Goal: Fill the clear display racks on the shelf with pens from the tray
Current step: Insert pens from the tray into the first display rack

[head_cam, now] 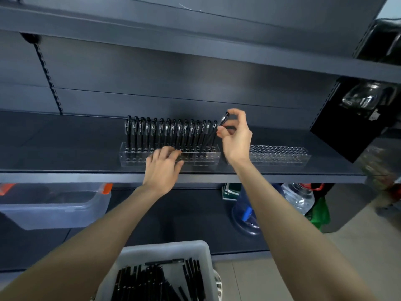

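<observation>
A clear rack [132, 158] stands on the dark shelf [65, 148], its back rows filled with several upright black pens [165, 131]. My left hand [162, 168] rests on the rack's front with fingers spread over the empty holes. My right hand [235, 135] pinches a black pen [218, 131] near its cap, tilted, with its tip down at the right end of that rack. A second clear rack [280, 155] stands empty to the right. Below, a white tray [165, 250] holds several loose black pens [149, 283].
A shelf board runs overhead. A black box [351, 124] hangs at the shelf's right end. Under the shelf are a translucent bin with orange clips [56, 205], a blue water bottle [245, 211], a clear bottle [299, 196] and a green bag [321, 213].
</observation>
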Demonstrator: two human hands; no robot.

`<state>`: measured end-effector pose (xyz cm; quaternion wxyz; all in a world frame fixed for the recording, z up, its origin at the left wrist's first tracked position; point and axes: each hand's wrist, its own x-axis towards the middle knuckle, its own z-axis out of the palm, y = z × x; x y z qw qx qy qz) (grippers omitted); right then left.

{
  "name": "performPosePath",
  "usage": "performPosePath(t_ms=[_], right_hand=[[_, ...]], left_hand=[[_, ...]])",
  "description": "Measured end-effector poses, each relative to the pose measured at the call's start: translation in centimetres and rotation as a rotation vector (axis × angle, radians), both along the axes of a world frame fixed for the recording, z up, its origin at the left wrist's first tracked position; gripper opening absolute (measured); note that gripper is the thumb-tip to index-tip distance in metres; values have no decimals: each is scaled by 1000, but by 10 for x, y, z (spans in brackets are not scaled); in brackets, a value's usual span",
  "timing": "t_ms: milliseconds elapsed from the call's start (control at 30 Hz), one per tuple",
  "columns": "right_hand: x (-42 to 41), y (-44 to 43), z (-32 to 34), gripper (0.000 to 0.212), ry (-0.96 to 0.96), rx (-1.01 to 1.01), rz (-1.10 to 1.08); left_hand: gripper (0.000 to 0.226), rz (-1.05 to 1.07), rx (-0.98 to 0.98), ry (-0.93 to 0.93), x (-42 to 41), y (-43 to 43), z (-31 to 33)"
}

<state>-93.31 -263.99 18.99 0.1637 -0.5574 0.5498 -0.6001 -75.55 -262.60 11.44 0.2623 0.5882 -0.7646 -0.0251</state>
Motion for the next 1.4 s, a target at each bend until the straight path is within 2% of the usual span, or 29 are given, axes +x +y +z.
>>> performPosePath(t_ms=[133, 333, 433, 533, 667, 900, 1133, 1300, 1400], right_hand=[[2, -23, -8, 39, 116, -47, -16], [7, -40, -24, 39, 278, -79, -13], [9, -42, -32, 41, 389, -45, 27], [11, -42, -34, 43, 588, 11, -2], [15, -42, -27, 45, 738, 71, -38], [16, -45, -20, 43, 760, 210, 4], [18, -44, -26, 41, 675, 244, -24], [15, -29, -30, 55, 617, 229, -22], [15, -5, -43, 52, 592, 227, -12]], left_hand=[[43, -26, -52, -116, 5, -18, -19], [36, -22, -239, -183, 10, -30, -36], [43, -22, -231, -202, 11, -32, -37], [33, -28, -231, -174, 11, -34, -39], [35, -28, -238, -163, 11, -35, -39], [35, -15, -231, -180, 11, -35, -39], [36, -33, -172, -174, 12, -35, -37], [41, -98, -103, -46, 18, -21, -28], [40, -91, -84, 51, 25, 2, -34]])
